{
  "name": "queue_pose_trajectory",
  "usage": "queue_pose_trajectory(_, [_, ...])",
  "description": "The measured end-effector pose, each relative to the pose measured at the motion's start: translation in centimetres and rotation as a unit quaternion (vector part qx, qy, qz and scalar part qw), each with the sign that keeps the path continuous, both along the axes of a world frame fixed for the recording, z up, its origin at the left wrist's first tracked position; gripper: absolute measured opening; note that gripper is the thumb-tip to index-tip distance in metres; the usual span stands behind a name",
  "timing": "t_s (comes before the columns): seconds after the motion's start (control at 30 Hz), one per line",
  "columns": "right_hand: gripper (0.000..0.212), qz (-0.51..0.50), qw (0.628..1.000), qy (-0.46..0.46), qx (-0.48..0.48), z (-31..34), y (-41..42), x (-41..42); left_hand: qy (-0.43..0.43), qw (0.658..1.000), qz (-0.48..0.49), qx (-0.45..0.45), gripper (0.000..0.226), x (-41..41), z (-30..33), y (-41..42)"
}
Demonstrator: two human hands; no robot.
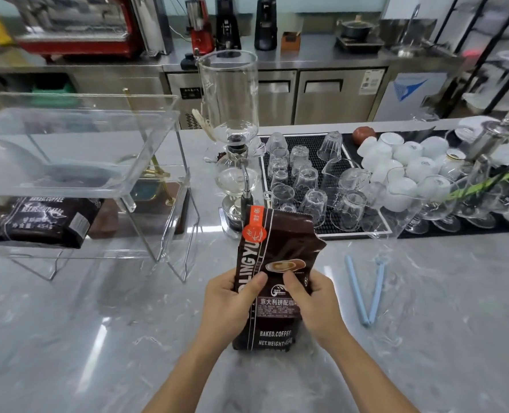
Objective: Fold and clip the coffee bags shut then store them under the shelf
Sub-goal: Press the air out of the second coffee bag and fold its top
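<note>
Brown coffee bag (277,263) upright on counter (98,338), L hand (229,308) & R hand (315,305) fingers gripping it.

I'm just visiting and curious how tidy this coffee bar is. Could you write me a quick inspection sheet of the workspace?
Surface: grey marble-look counter, glossy.
Job's things: brown coffee bag stands upright, top open and unfolded; a second coffee bag already lies under the clear shelf; blue clip lies open on the counter, right of the held bag.
Clutter: siphon brewer; upturned glasses on a black mat; white cups.
Hands: left hand and right hand both grip the upright bag at mid-height.
Cables: nothing seen.
Surroundings: steel back counter with grinders and a red machine.
</note>
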State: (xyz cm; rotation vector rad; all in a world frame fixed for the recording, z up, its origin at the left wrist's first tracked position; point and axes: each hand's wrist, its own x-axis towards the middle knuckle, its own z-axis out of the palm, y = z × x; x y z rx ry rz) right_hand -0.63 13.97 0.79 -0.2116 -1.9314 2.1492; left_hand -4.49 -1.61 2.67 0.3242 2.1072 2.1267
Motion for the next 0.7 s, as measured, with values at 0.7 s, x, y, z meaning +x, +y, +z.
queue_pose_trajectory(0.7, [0.016,-0.059,0.995,0.067,0.049,1.2,-0.3,-1.3,0.032,0.996,0.083,0.031,0.016,-0.4,-0.3,1.6])
